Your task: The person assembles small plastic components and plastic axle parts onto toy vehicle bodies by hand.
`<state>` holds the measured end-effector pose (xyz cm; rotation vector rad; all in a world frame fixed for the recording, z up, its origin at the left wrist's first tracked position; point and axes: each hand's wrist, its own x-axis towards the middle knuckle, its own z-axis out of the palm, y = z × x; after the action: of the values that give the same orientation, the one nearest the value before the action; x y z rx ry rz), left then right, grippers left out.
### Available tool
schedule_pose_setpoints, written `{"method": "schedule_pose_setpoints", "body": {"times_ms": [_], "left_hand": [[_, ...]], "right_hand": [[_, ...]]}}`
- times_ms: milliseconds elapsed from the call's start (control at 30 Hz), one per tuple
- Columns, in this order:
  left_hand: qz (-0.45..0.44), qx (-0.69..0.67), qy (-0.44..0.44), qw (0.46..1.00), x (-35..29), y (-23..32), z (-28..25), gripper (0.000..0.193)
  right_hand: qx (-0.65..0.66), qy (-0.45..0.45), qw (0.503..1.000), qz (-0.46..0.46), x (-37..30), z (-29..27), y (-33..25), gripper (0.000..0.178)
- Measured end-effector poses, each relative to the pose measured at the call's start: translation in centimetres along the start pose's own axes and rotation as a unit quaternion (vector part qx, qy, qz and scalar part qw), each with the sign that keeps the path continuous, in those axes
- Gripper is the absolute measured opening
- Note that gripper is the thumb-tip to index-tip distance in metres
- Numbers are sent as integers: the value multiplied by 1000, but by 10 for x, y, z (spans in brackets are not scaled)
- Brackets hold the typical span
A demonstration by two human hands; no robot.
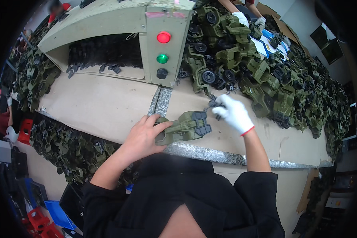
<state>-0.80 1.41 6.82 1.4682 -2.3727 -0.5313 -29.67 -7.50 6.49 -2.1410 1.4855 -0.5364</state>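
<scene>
My bare left hand (144,135) is closed around one end of an olive-green toy vehicle body (182,126). The body lies on the tan worktop near its front edge, with dark grey panels at its right end. Just to the right, my right hand (235,116), in a white glove with a red cuff, has its fingers pinched on a small dark plastic part (213,104). That part's exact kind is hard to make out, as the fingers partly cover it. It is apart from the vehicle body.
A grey-green machine housing (164,16) with red and green lights and a black knob stands behind; dark parts lie in its opening. Piled toy vehicles (226,51) fill the far right. More green parts (67,146) lie below the left edge. A co-worker's gloved hands (260,22) work beyond.
</scene>
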Motion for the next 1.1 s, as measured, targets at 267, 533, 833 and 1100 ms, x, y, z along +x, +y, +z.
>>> {"method": "schedule_pose_setpoints", "body": {"times_ms": [267,533,833,1100], "left_hand": [[79,-16,26,996,21,-5,7,59],[91,-48,26,994,25,-8,9,58],[93,-73,37,992,22,-15,13,57],[170,-216,184,944,3,-47,52,41]], "right_hand": [[357,-153,903,185,-25,-13,-59,24],[251,-181,926,217,-15,-13,-57,25],[-180,-56,924,-331,23,35,-108,39],[-246,-116,913,-305,34,41,-118,47]]}}
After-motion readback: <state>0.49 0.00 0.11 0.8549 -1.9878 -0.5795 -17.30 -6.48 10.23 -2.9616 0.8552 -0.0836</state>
